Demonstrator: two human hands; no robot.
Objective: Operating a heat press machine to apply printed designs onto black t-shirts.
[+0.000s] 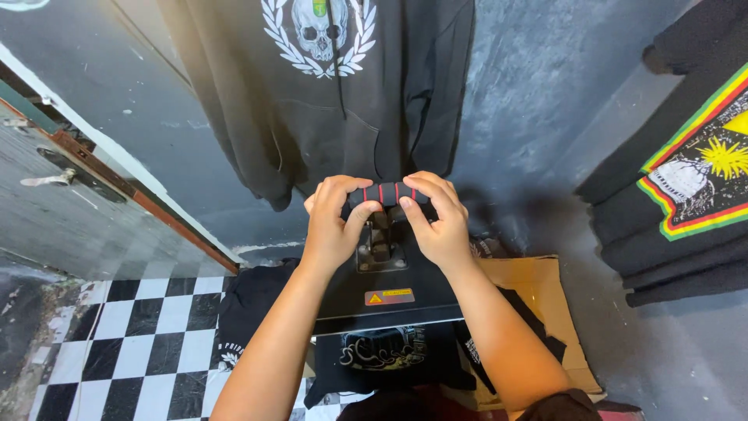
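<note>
Handle (387, 192) of the heat press, a black foam grip with red rings, is clasped from both sides and serves as the reference point below. The left hand (333, 222) is wrapped around its left end, fingers curled over the top and thumb underneath; the right hand (436, 221) is closed on its right end in the same manner. Both hands are thus clamped on the grip, with only the ringed middle section left exposed.

Directly beneath the handle, the black upper platen (389, 292) is seen, with a yellow-and-red warning label on its near edge. Below that edge, a black garment with a pale print (383, 348) lies under the platen. Behind the handle, a black hooded sweatshirt (327, 86) with a white skull-and-wreath print hangs on the wall. To the right of the handle, flattened cardboard (538, 288) and stacked printed shirts (686, 195) are visible; to the left, a checkered floor (125, 343).

The step in hand is judged to be operation of the press lever. Whether the platen is fully closed cannot be determined. A steady, even, two-handed pull or lift on the handle is called for next.
</note>
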